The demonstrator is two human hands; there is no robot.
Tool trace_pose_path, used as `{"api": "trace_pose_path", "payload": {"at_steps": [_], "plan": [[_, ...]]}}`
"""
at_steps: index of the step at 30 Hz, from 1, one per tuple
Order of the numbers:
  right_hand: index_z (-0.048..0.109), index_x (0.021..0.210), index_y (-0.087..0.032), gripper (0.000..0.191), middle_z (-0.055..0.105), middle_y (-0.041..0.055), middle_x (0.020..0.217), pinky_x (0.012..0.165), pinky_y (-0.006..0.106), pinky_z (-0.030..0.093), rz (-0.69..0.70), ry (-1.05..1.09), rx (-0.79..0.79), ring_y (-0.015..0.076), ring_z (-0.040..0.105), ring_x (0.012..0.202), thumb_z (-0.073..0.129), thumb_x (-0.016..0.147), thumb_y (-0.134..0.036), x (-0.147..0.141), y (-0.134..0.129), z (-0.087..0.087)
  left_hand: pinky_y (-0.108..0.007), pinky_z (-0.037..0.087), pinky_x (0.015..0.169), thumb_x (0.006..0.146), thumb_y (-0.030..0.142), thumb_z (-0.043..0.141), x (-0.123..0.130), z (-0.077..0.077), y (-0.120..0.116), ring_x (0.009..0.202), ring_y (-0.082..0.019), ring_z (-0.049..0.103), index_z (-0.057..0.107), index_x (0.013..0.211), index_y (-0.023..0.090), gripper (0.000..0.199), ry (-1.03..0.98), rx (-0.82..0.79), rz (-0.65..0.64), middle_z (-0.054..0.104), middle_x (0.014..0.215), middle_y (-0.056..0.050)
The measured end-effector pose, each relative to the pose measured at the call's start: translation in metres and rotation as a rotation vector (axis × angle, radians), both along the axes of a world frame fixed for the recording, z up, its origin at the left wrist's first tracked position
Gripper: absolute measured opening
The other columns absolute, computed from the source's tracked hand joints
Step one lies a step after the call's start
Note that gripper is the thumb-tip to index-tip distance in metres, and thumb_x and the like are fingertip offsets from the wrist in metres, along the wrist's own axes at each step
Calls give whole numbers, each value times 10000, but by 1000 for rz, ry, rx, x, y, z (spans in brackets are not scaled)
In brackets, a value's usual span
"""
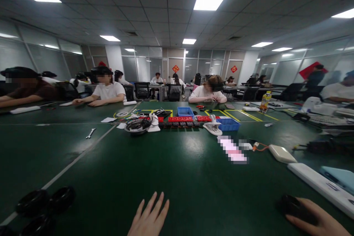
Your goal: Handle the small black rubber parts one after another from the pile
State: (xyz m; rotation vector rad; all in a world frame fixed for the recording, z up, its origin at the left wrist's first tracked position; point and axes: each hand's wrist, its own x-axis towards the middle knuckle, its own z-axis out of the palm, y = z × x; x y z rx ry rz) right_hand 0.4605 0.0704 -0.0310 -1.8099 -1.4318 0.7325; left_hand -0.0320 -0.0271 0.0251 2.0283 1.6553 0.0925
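My left hand (151, 217) lies palm down on the green tabletop (190, 177), fingers stretched out and holding nothing. At the lower right, my right hand (323, 218) is closed around a black rounded object (294, 208), partly covered by the fingers and dark enough that its exact kind is unclear. Several black ring-shaped pieces (62, 197) sit together in the lower left corner, well away from my left hand. A long white bar-shaped case (322, 186) lies just beyond my right hand.
Mid-table stand red strips (179, 118), blue bins (228, 124), white clamps (212, 127) and coiled cables (138, 125). A wrench (90, 133) lies left. On the right are a cream power bank (282, 153), a light-blue flat item (339, 177) and a bottle (265, 102). Other people sit around.
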Motion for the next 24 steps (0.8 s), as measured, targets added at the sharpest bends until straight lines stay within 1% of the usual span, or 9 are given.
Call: {"api": "trace_pose_path", "payload": {"at_steps": [1,3,6,9,11,13,16,20,24], "plan": [[596,717,-357,400,584,156,996,838,408,363,-8,-21,-17,318,526,948,703,343,-452,-9,-1,10,-569,143,987,636,689,413,1,3,-1,1243,-347,151,237,1267,300,762,6,1,-1,168,1363,-37],[601,727,-349,374,601,135,969,845,390,370,53,-45,-17,299,538,930,680,388,-487,-24,0,27,-564,137,989,652,683,397,4,8,-3,1249,-338,137,238,1274,277,760,17,0,-3,163,1363,-53],[609,761,-305,383,612,131,945,818,360,394,118,-111,-40,280,558,896,672,421,-469,-43,9,39,-563,125,988,666,679,381,8,16,-6,1255,-330,127,242,1279,242,766,23,4,-3,161,1362,-78],[589,853,-245,451,613,117,956,815,376,400,150,-212,-16,282,558,899,643,468,-473,-69,29,41,-576,122,979,676,672,370,10,25,-10,1254,-334,128,241,1283,219,768,6,4,-9,157,1362,-94],[572,917,-207,495,612,105,963,795,375,406,216,-273,11,275,559,894,628,500,-467,-93,46,40,-578,113,979,682,670,362,10,29,-11,1257,-333,113,231,1288,202,777,2,-14,-9,146,1365,-98],[562,955,-183,489,611,91,971,768,351,410,302,-312,45,255,561,888,615,542,-439,-124,61,40,-572,103,985,685,667,363,9,29,-13,1260,-329,99,222,1291,200,778,-6,-24,-13,134,1369,-94],[573,911,-191,417,627,51,908,723,308,410,437,-349,52,222,569,853,612,571,-430,-176,79,42,-553,104,996,690,651,385,5,22,-13,1262,-318,113,234,1287,238,741,-51,28,-17,156,1371,-73],[571,907,-202,427,619,27,906,685,270,396,504,-414,90,203,563,848,648,547,-418,-243,94,44,-541,117,1001,678,647,416,4,12,-10,1257,-318,144,268,1275,268,723,-88,70,-9,205,1364,-68],[580,821,-220,355,615,5,837,635,256,371,612,-461,135,188,560,779,653,545,-430,-294,97,47,-541,131,1000,692,640,401,4,20,-10,1252,-326,166,324,1265,233,706,-75,-9,25,229,1355,-102]]}}
